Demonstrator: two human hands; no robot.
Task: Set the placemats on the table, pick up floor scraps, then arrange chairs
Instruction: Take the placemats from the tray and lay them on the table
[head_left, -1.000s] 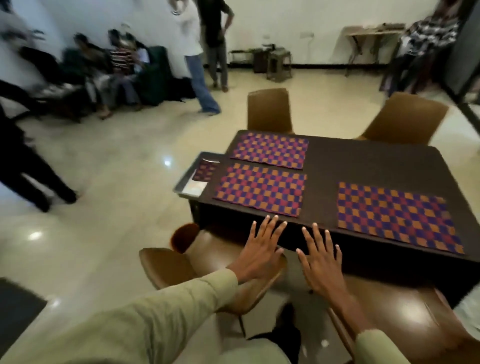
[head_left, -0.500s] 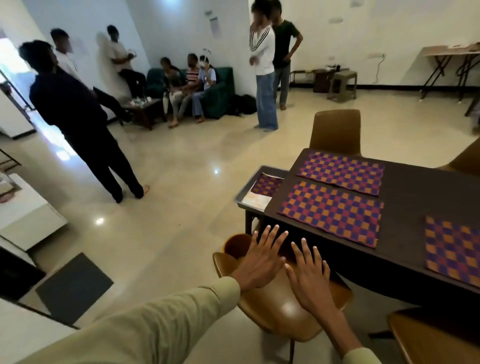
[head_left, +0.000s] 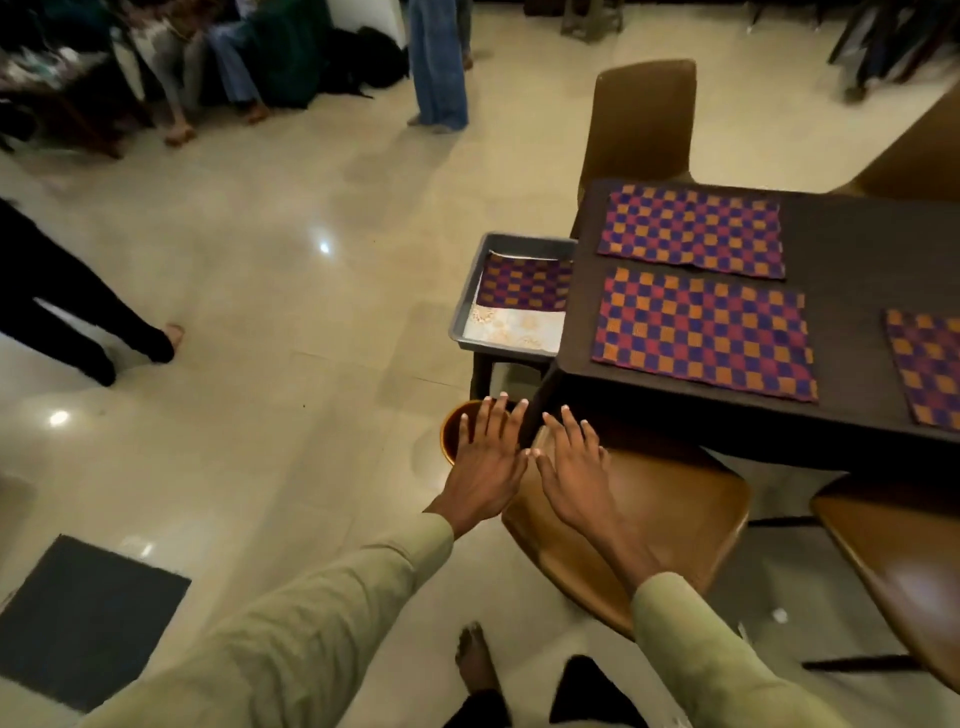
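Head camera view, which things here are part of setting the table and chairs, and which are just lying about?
Part of the job:
placemats
table
near chair
far chair
tray
white scrap

Lying about:
floor mat
bowl

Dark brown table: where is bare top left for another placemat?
On the dark brown table, bare top lies right of the far checkered placemat, above the cut-off right placemat. The left end is crowded: the near checkered placemat fills it.
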